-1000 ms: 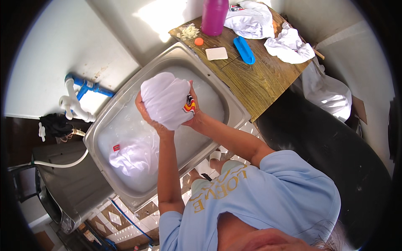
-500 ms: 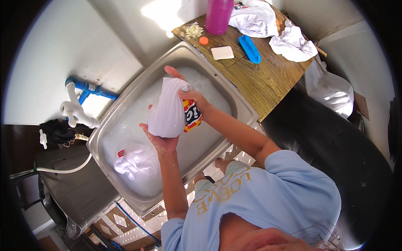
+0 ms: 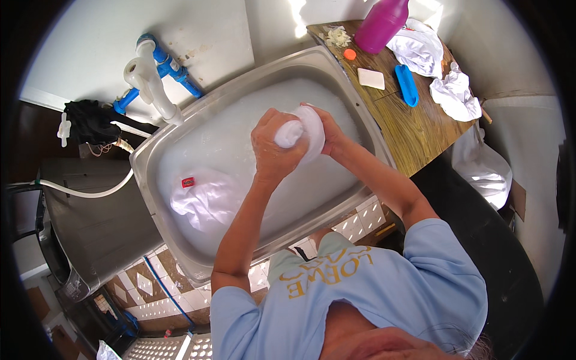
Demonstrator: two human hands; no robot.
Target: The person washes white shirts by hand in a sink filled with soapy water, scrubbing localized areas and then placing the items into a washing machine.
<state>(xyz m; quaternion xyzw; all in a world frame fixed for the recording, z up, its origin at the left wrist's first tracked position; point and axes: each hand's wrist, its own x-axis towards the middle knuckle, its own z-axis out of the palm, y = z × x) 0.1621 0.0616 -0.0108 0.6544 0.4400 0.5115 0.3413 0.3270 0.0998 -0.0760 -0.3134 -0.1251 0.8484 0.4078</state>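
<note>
A wet white cloth (image 3: 313,135) is bunched and twisted between my two hands above the cloudy water. My left hand (image 3: 271,149) is closed around one end, with a rolled knob of fabric poking out of the fist. On the other side my right hand (image 3: 330,133) grips the cloth, its fingers partly hidden behind the folds. Below lies the steel sink basin (image 3: 163,239), filled with whitish, soapy-looking water. Another white garment (image 3: 207,201) with a small red label floats half sunk at the basin's left.
On the wooden tabletop (image 3: 401,135) at right are a purple bottle (image 3: 380,27), an orange cap (image 3: 350,54), a white soap bar (image 3: 371,78), a blue brush (image 3: 406,85) and white cloths (image 3: 456,93). A white faucet (image 3: 150,90) on blue pipes overhangs the basin's left rim.
The white cloth was spread between open hands, with a colourful print showing. Now it is bunched and twisted, both hands are closed on it, and the print is out of sight. The view has shifted.
</note>
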